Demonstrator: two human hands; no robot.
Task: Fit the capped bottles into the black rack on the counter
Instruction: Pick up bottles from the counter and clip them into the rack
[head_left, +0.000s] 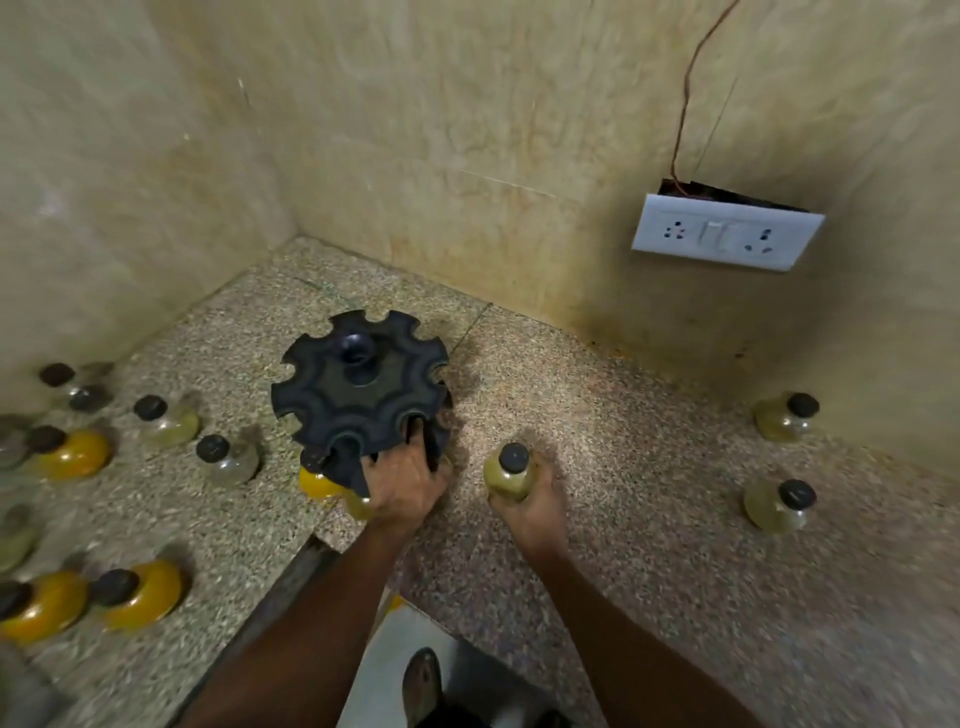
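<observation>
Your left hand reaches under the near edge of the black rack, at its 6 o'clock. The fingers go in among the lower tier and a bottle there; I cannot tell whether they clamp on that bottle or on the rack itself. An orange-filled bottle sits at the rack's 7 o'clock, partly under the top disc, seemingly seated.

Your right hand is curled round a pale green bottle, cap up, just beside the rack at its 4 o'clock, not yet in a slot.

The other capped bottles stand loose on the counter: a cluster well off at the rack's 8 to 9 o'clock, two more well apart at 3 to 4 o'clock.

Risks, as judged from here:
- The rack looks light and rotatable. If you push the green bottle in sideways while the left hand only rests there, the rack may spin or slide toward the wall corner.
- Your left hand occupies the near notch; bringing the bottle in there could pinch fingers or knock the orange bottle out.
- The frame is motion-blurred; slot alignment is uncertain, so the neck may catch the disc edge.
</observation>
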